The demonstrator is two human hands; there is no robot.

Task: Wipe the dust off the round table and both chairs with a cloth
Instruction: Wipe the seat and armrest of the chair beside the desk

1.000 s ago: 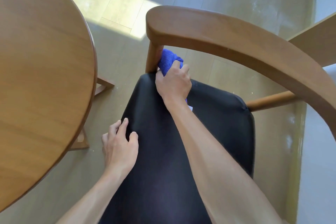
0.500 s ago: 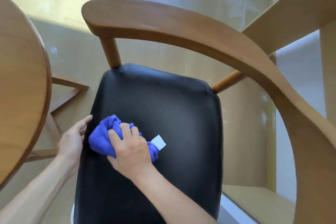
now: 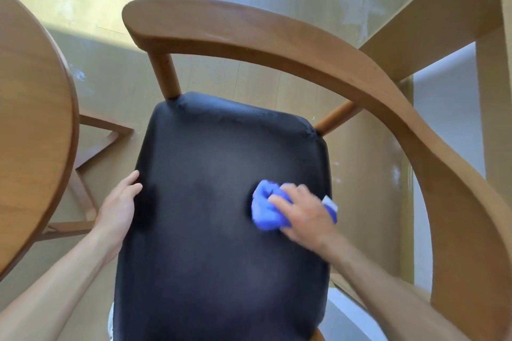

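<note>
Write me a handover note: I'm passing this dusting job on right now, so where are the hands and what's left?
Right hand grips the blue cloth, pressed on the right side of the black chair seat. Left hand rests open on the seat's left edge. Seat wipe is under way. Curved wooden backrest and round table: can't tell if dusted. Second chair not in view.

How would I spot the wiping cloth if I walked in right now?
Find the wooden armchair beside the round table. On the right side of its black seat, the right hand grips the cloth, the only bright blue thing there.
</note>
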